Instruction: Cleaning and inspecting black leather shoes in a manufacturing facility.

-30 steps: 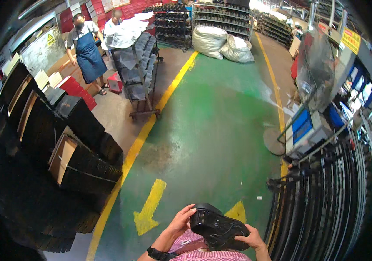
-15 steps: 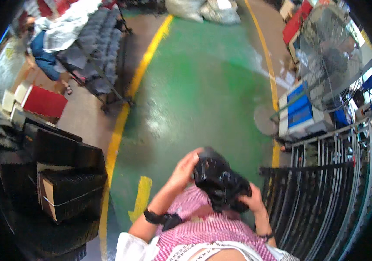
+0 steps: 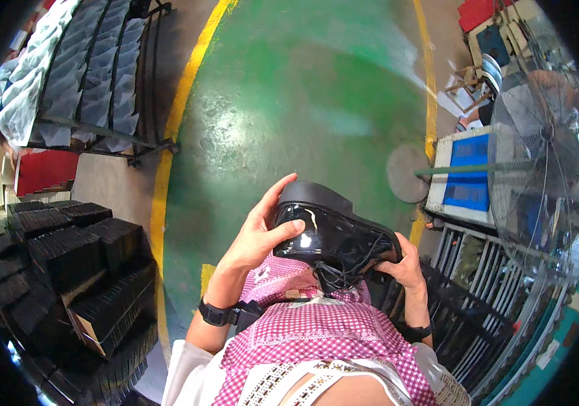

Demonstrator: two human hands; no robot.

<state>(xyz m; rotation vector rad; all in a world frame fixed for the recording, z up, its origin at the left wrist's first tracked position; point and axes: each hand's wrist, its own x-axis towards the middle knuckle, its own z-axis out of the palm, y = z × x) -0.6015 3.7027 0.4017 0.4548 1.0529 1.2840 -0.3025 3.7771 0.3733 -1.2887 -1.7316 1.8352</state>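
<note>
A glossy black lace-up shoe (image 3: pixel 330 230) with a thick matte black sole (image 3: pixel 315 195) is held in front of my waist. It lies on its side, the sole turned away from me and the loose laces (image 3: pixel 340 274) toward my apron. My left hand (image 3: pixel 262 233) grips the chunky end of the sole, its thumb pressed on the shiny upper and its fingers around the sole. At the shoe's other end, my right hand (image 3: pixel 404 264) is closed round it near the opening; some of its fingers are hidden behind the shoe.
Stacks of black sheets or boxes (image 3: pixel 93 264) stand at the left. Beyond them is a dark rack (image 3: pixel 100 74) with grey covered items. On the right are a large standing fan (image 3: pixel 546 135), a blue-and-white box (image 3: pixel 469 172) and metal racks (image 3: pixel 485 271). Yellow lines (image 3: pixel 161 196) edge the green floor.
The shoe has turned to lie more level, its glossy side now showing clearly. Both hands have risen with it and stay on it. The surroundings have shifted as I move forward.
</note>
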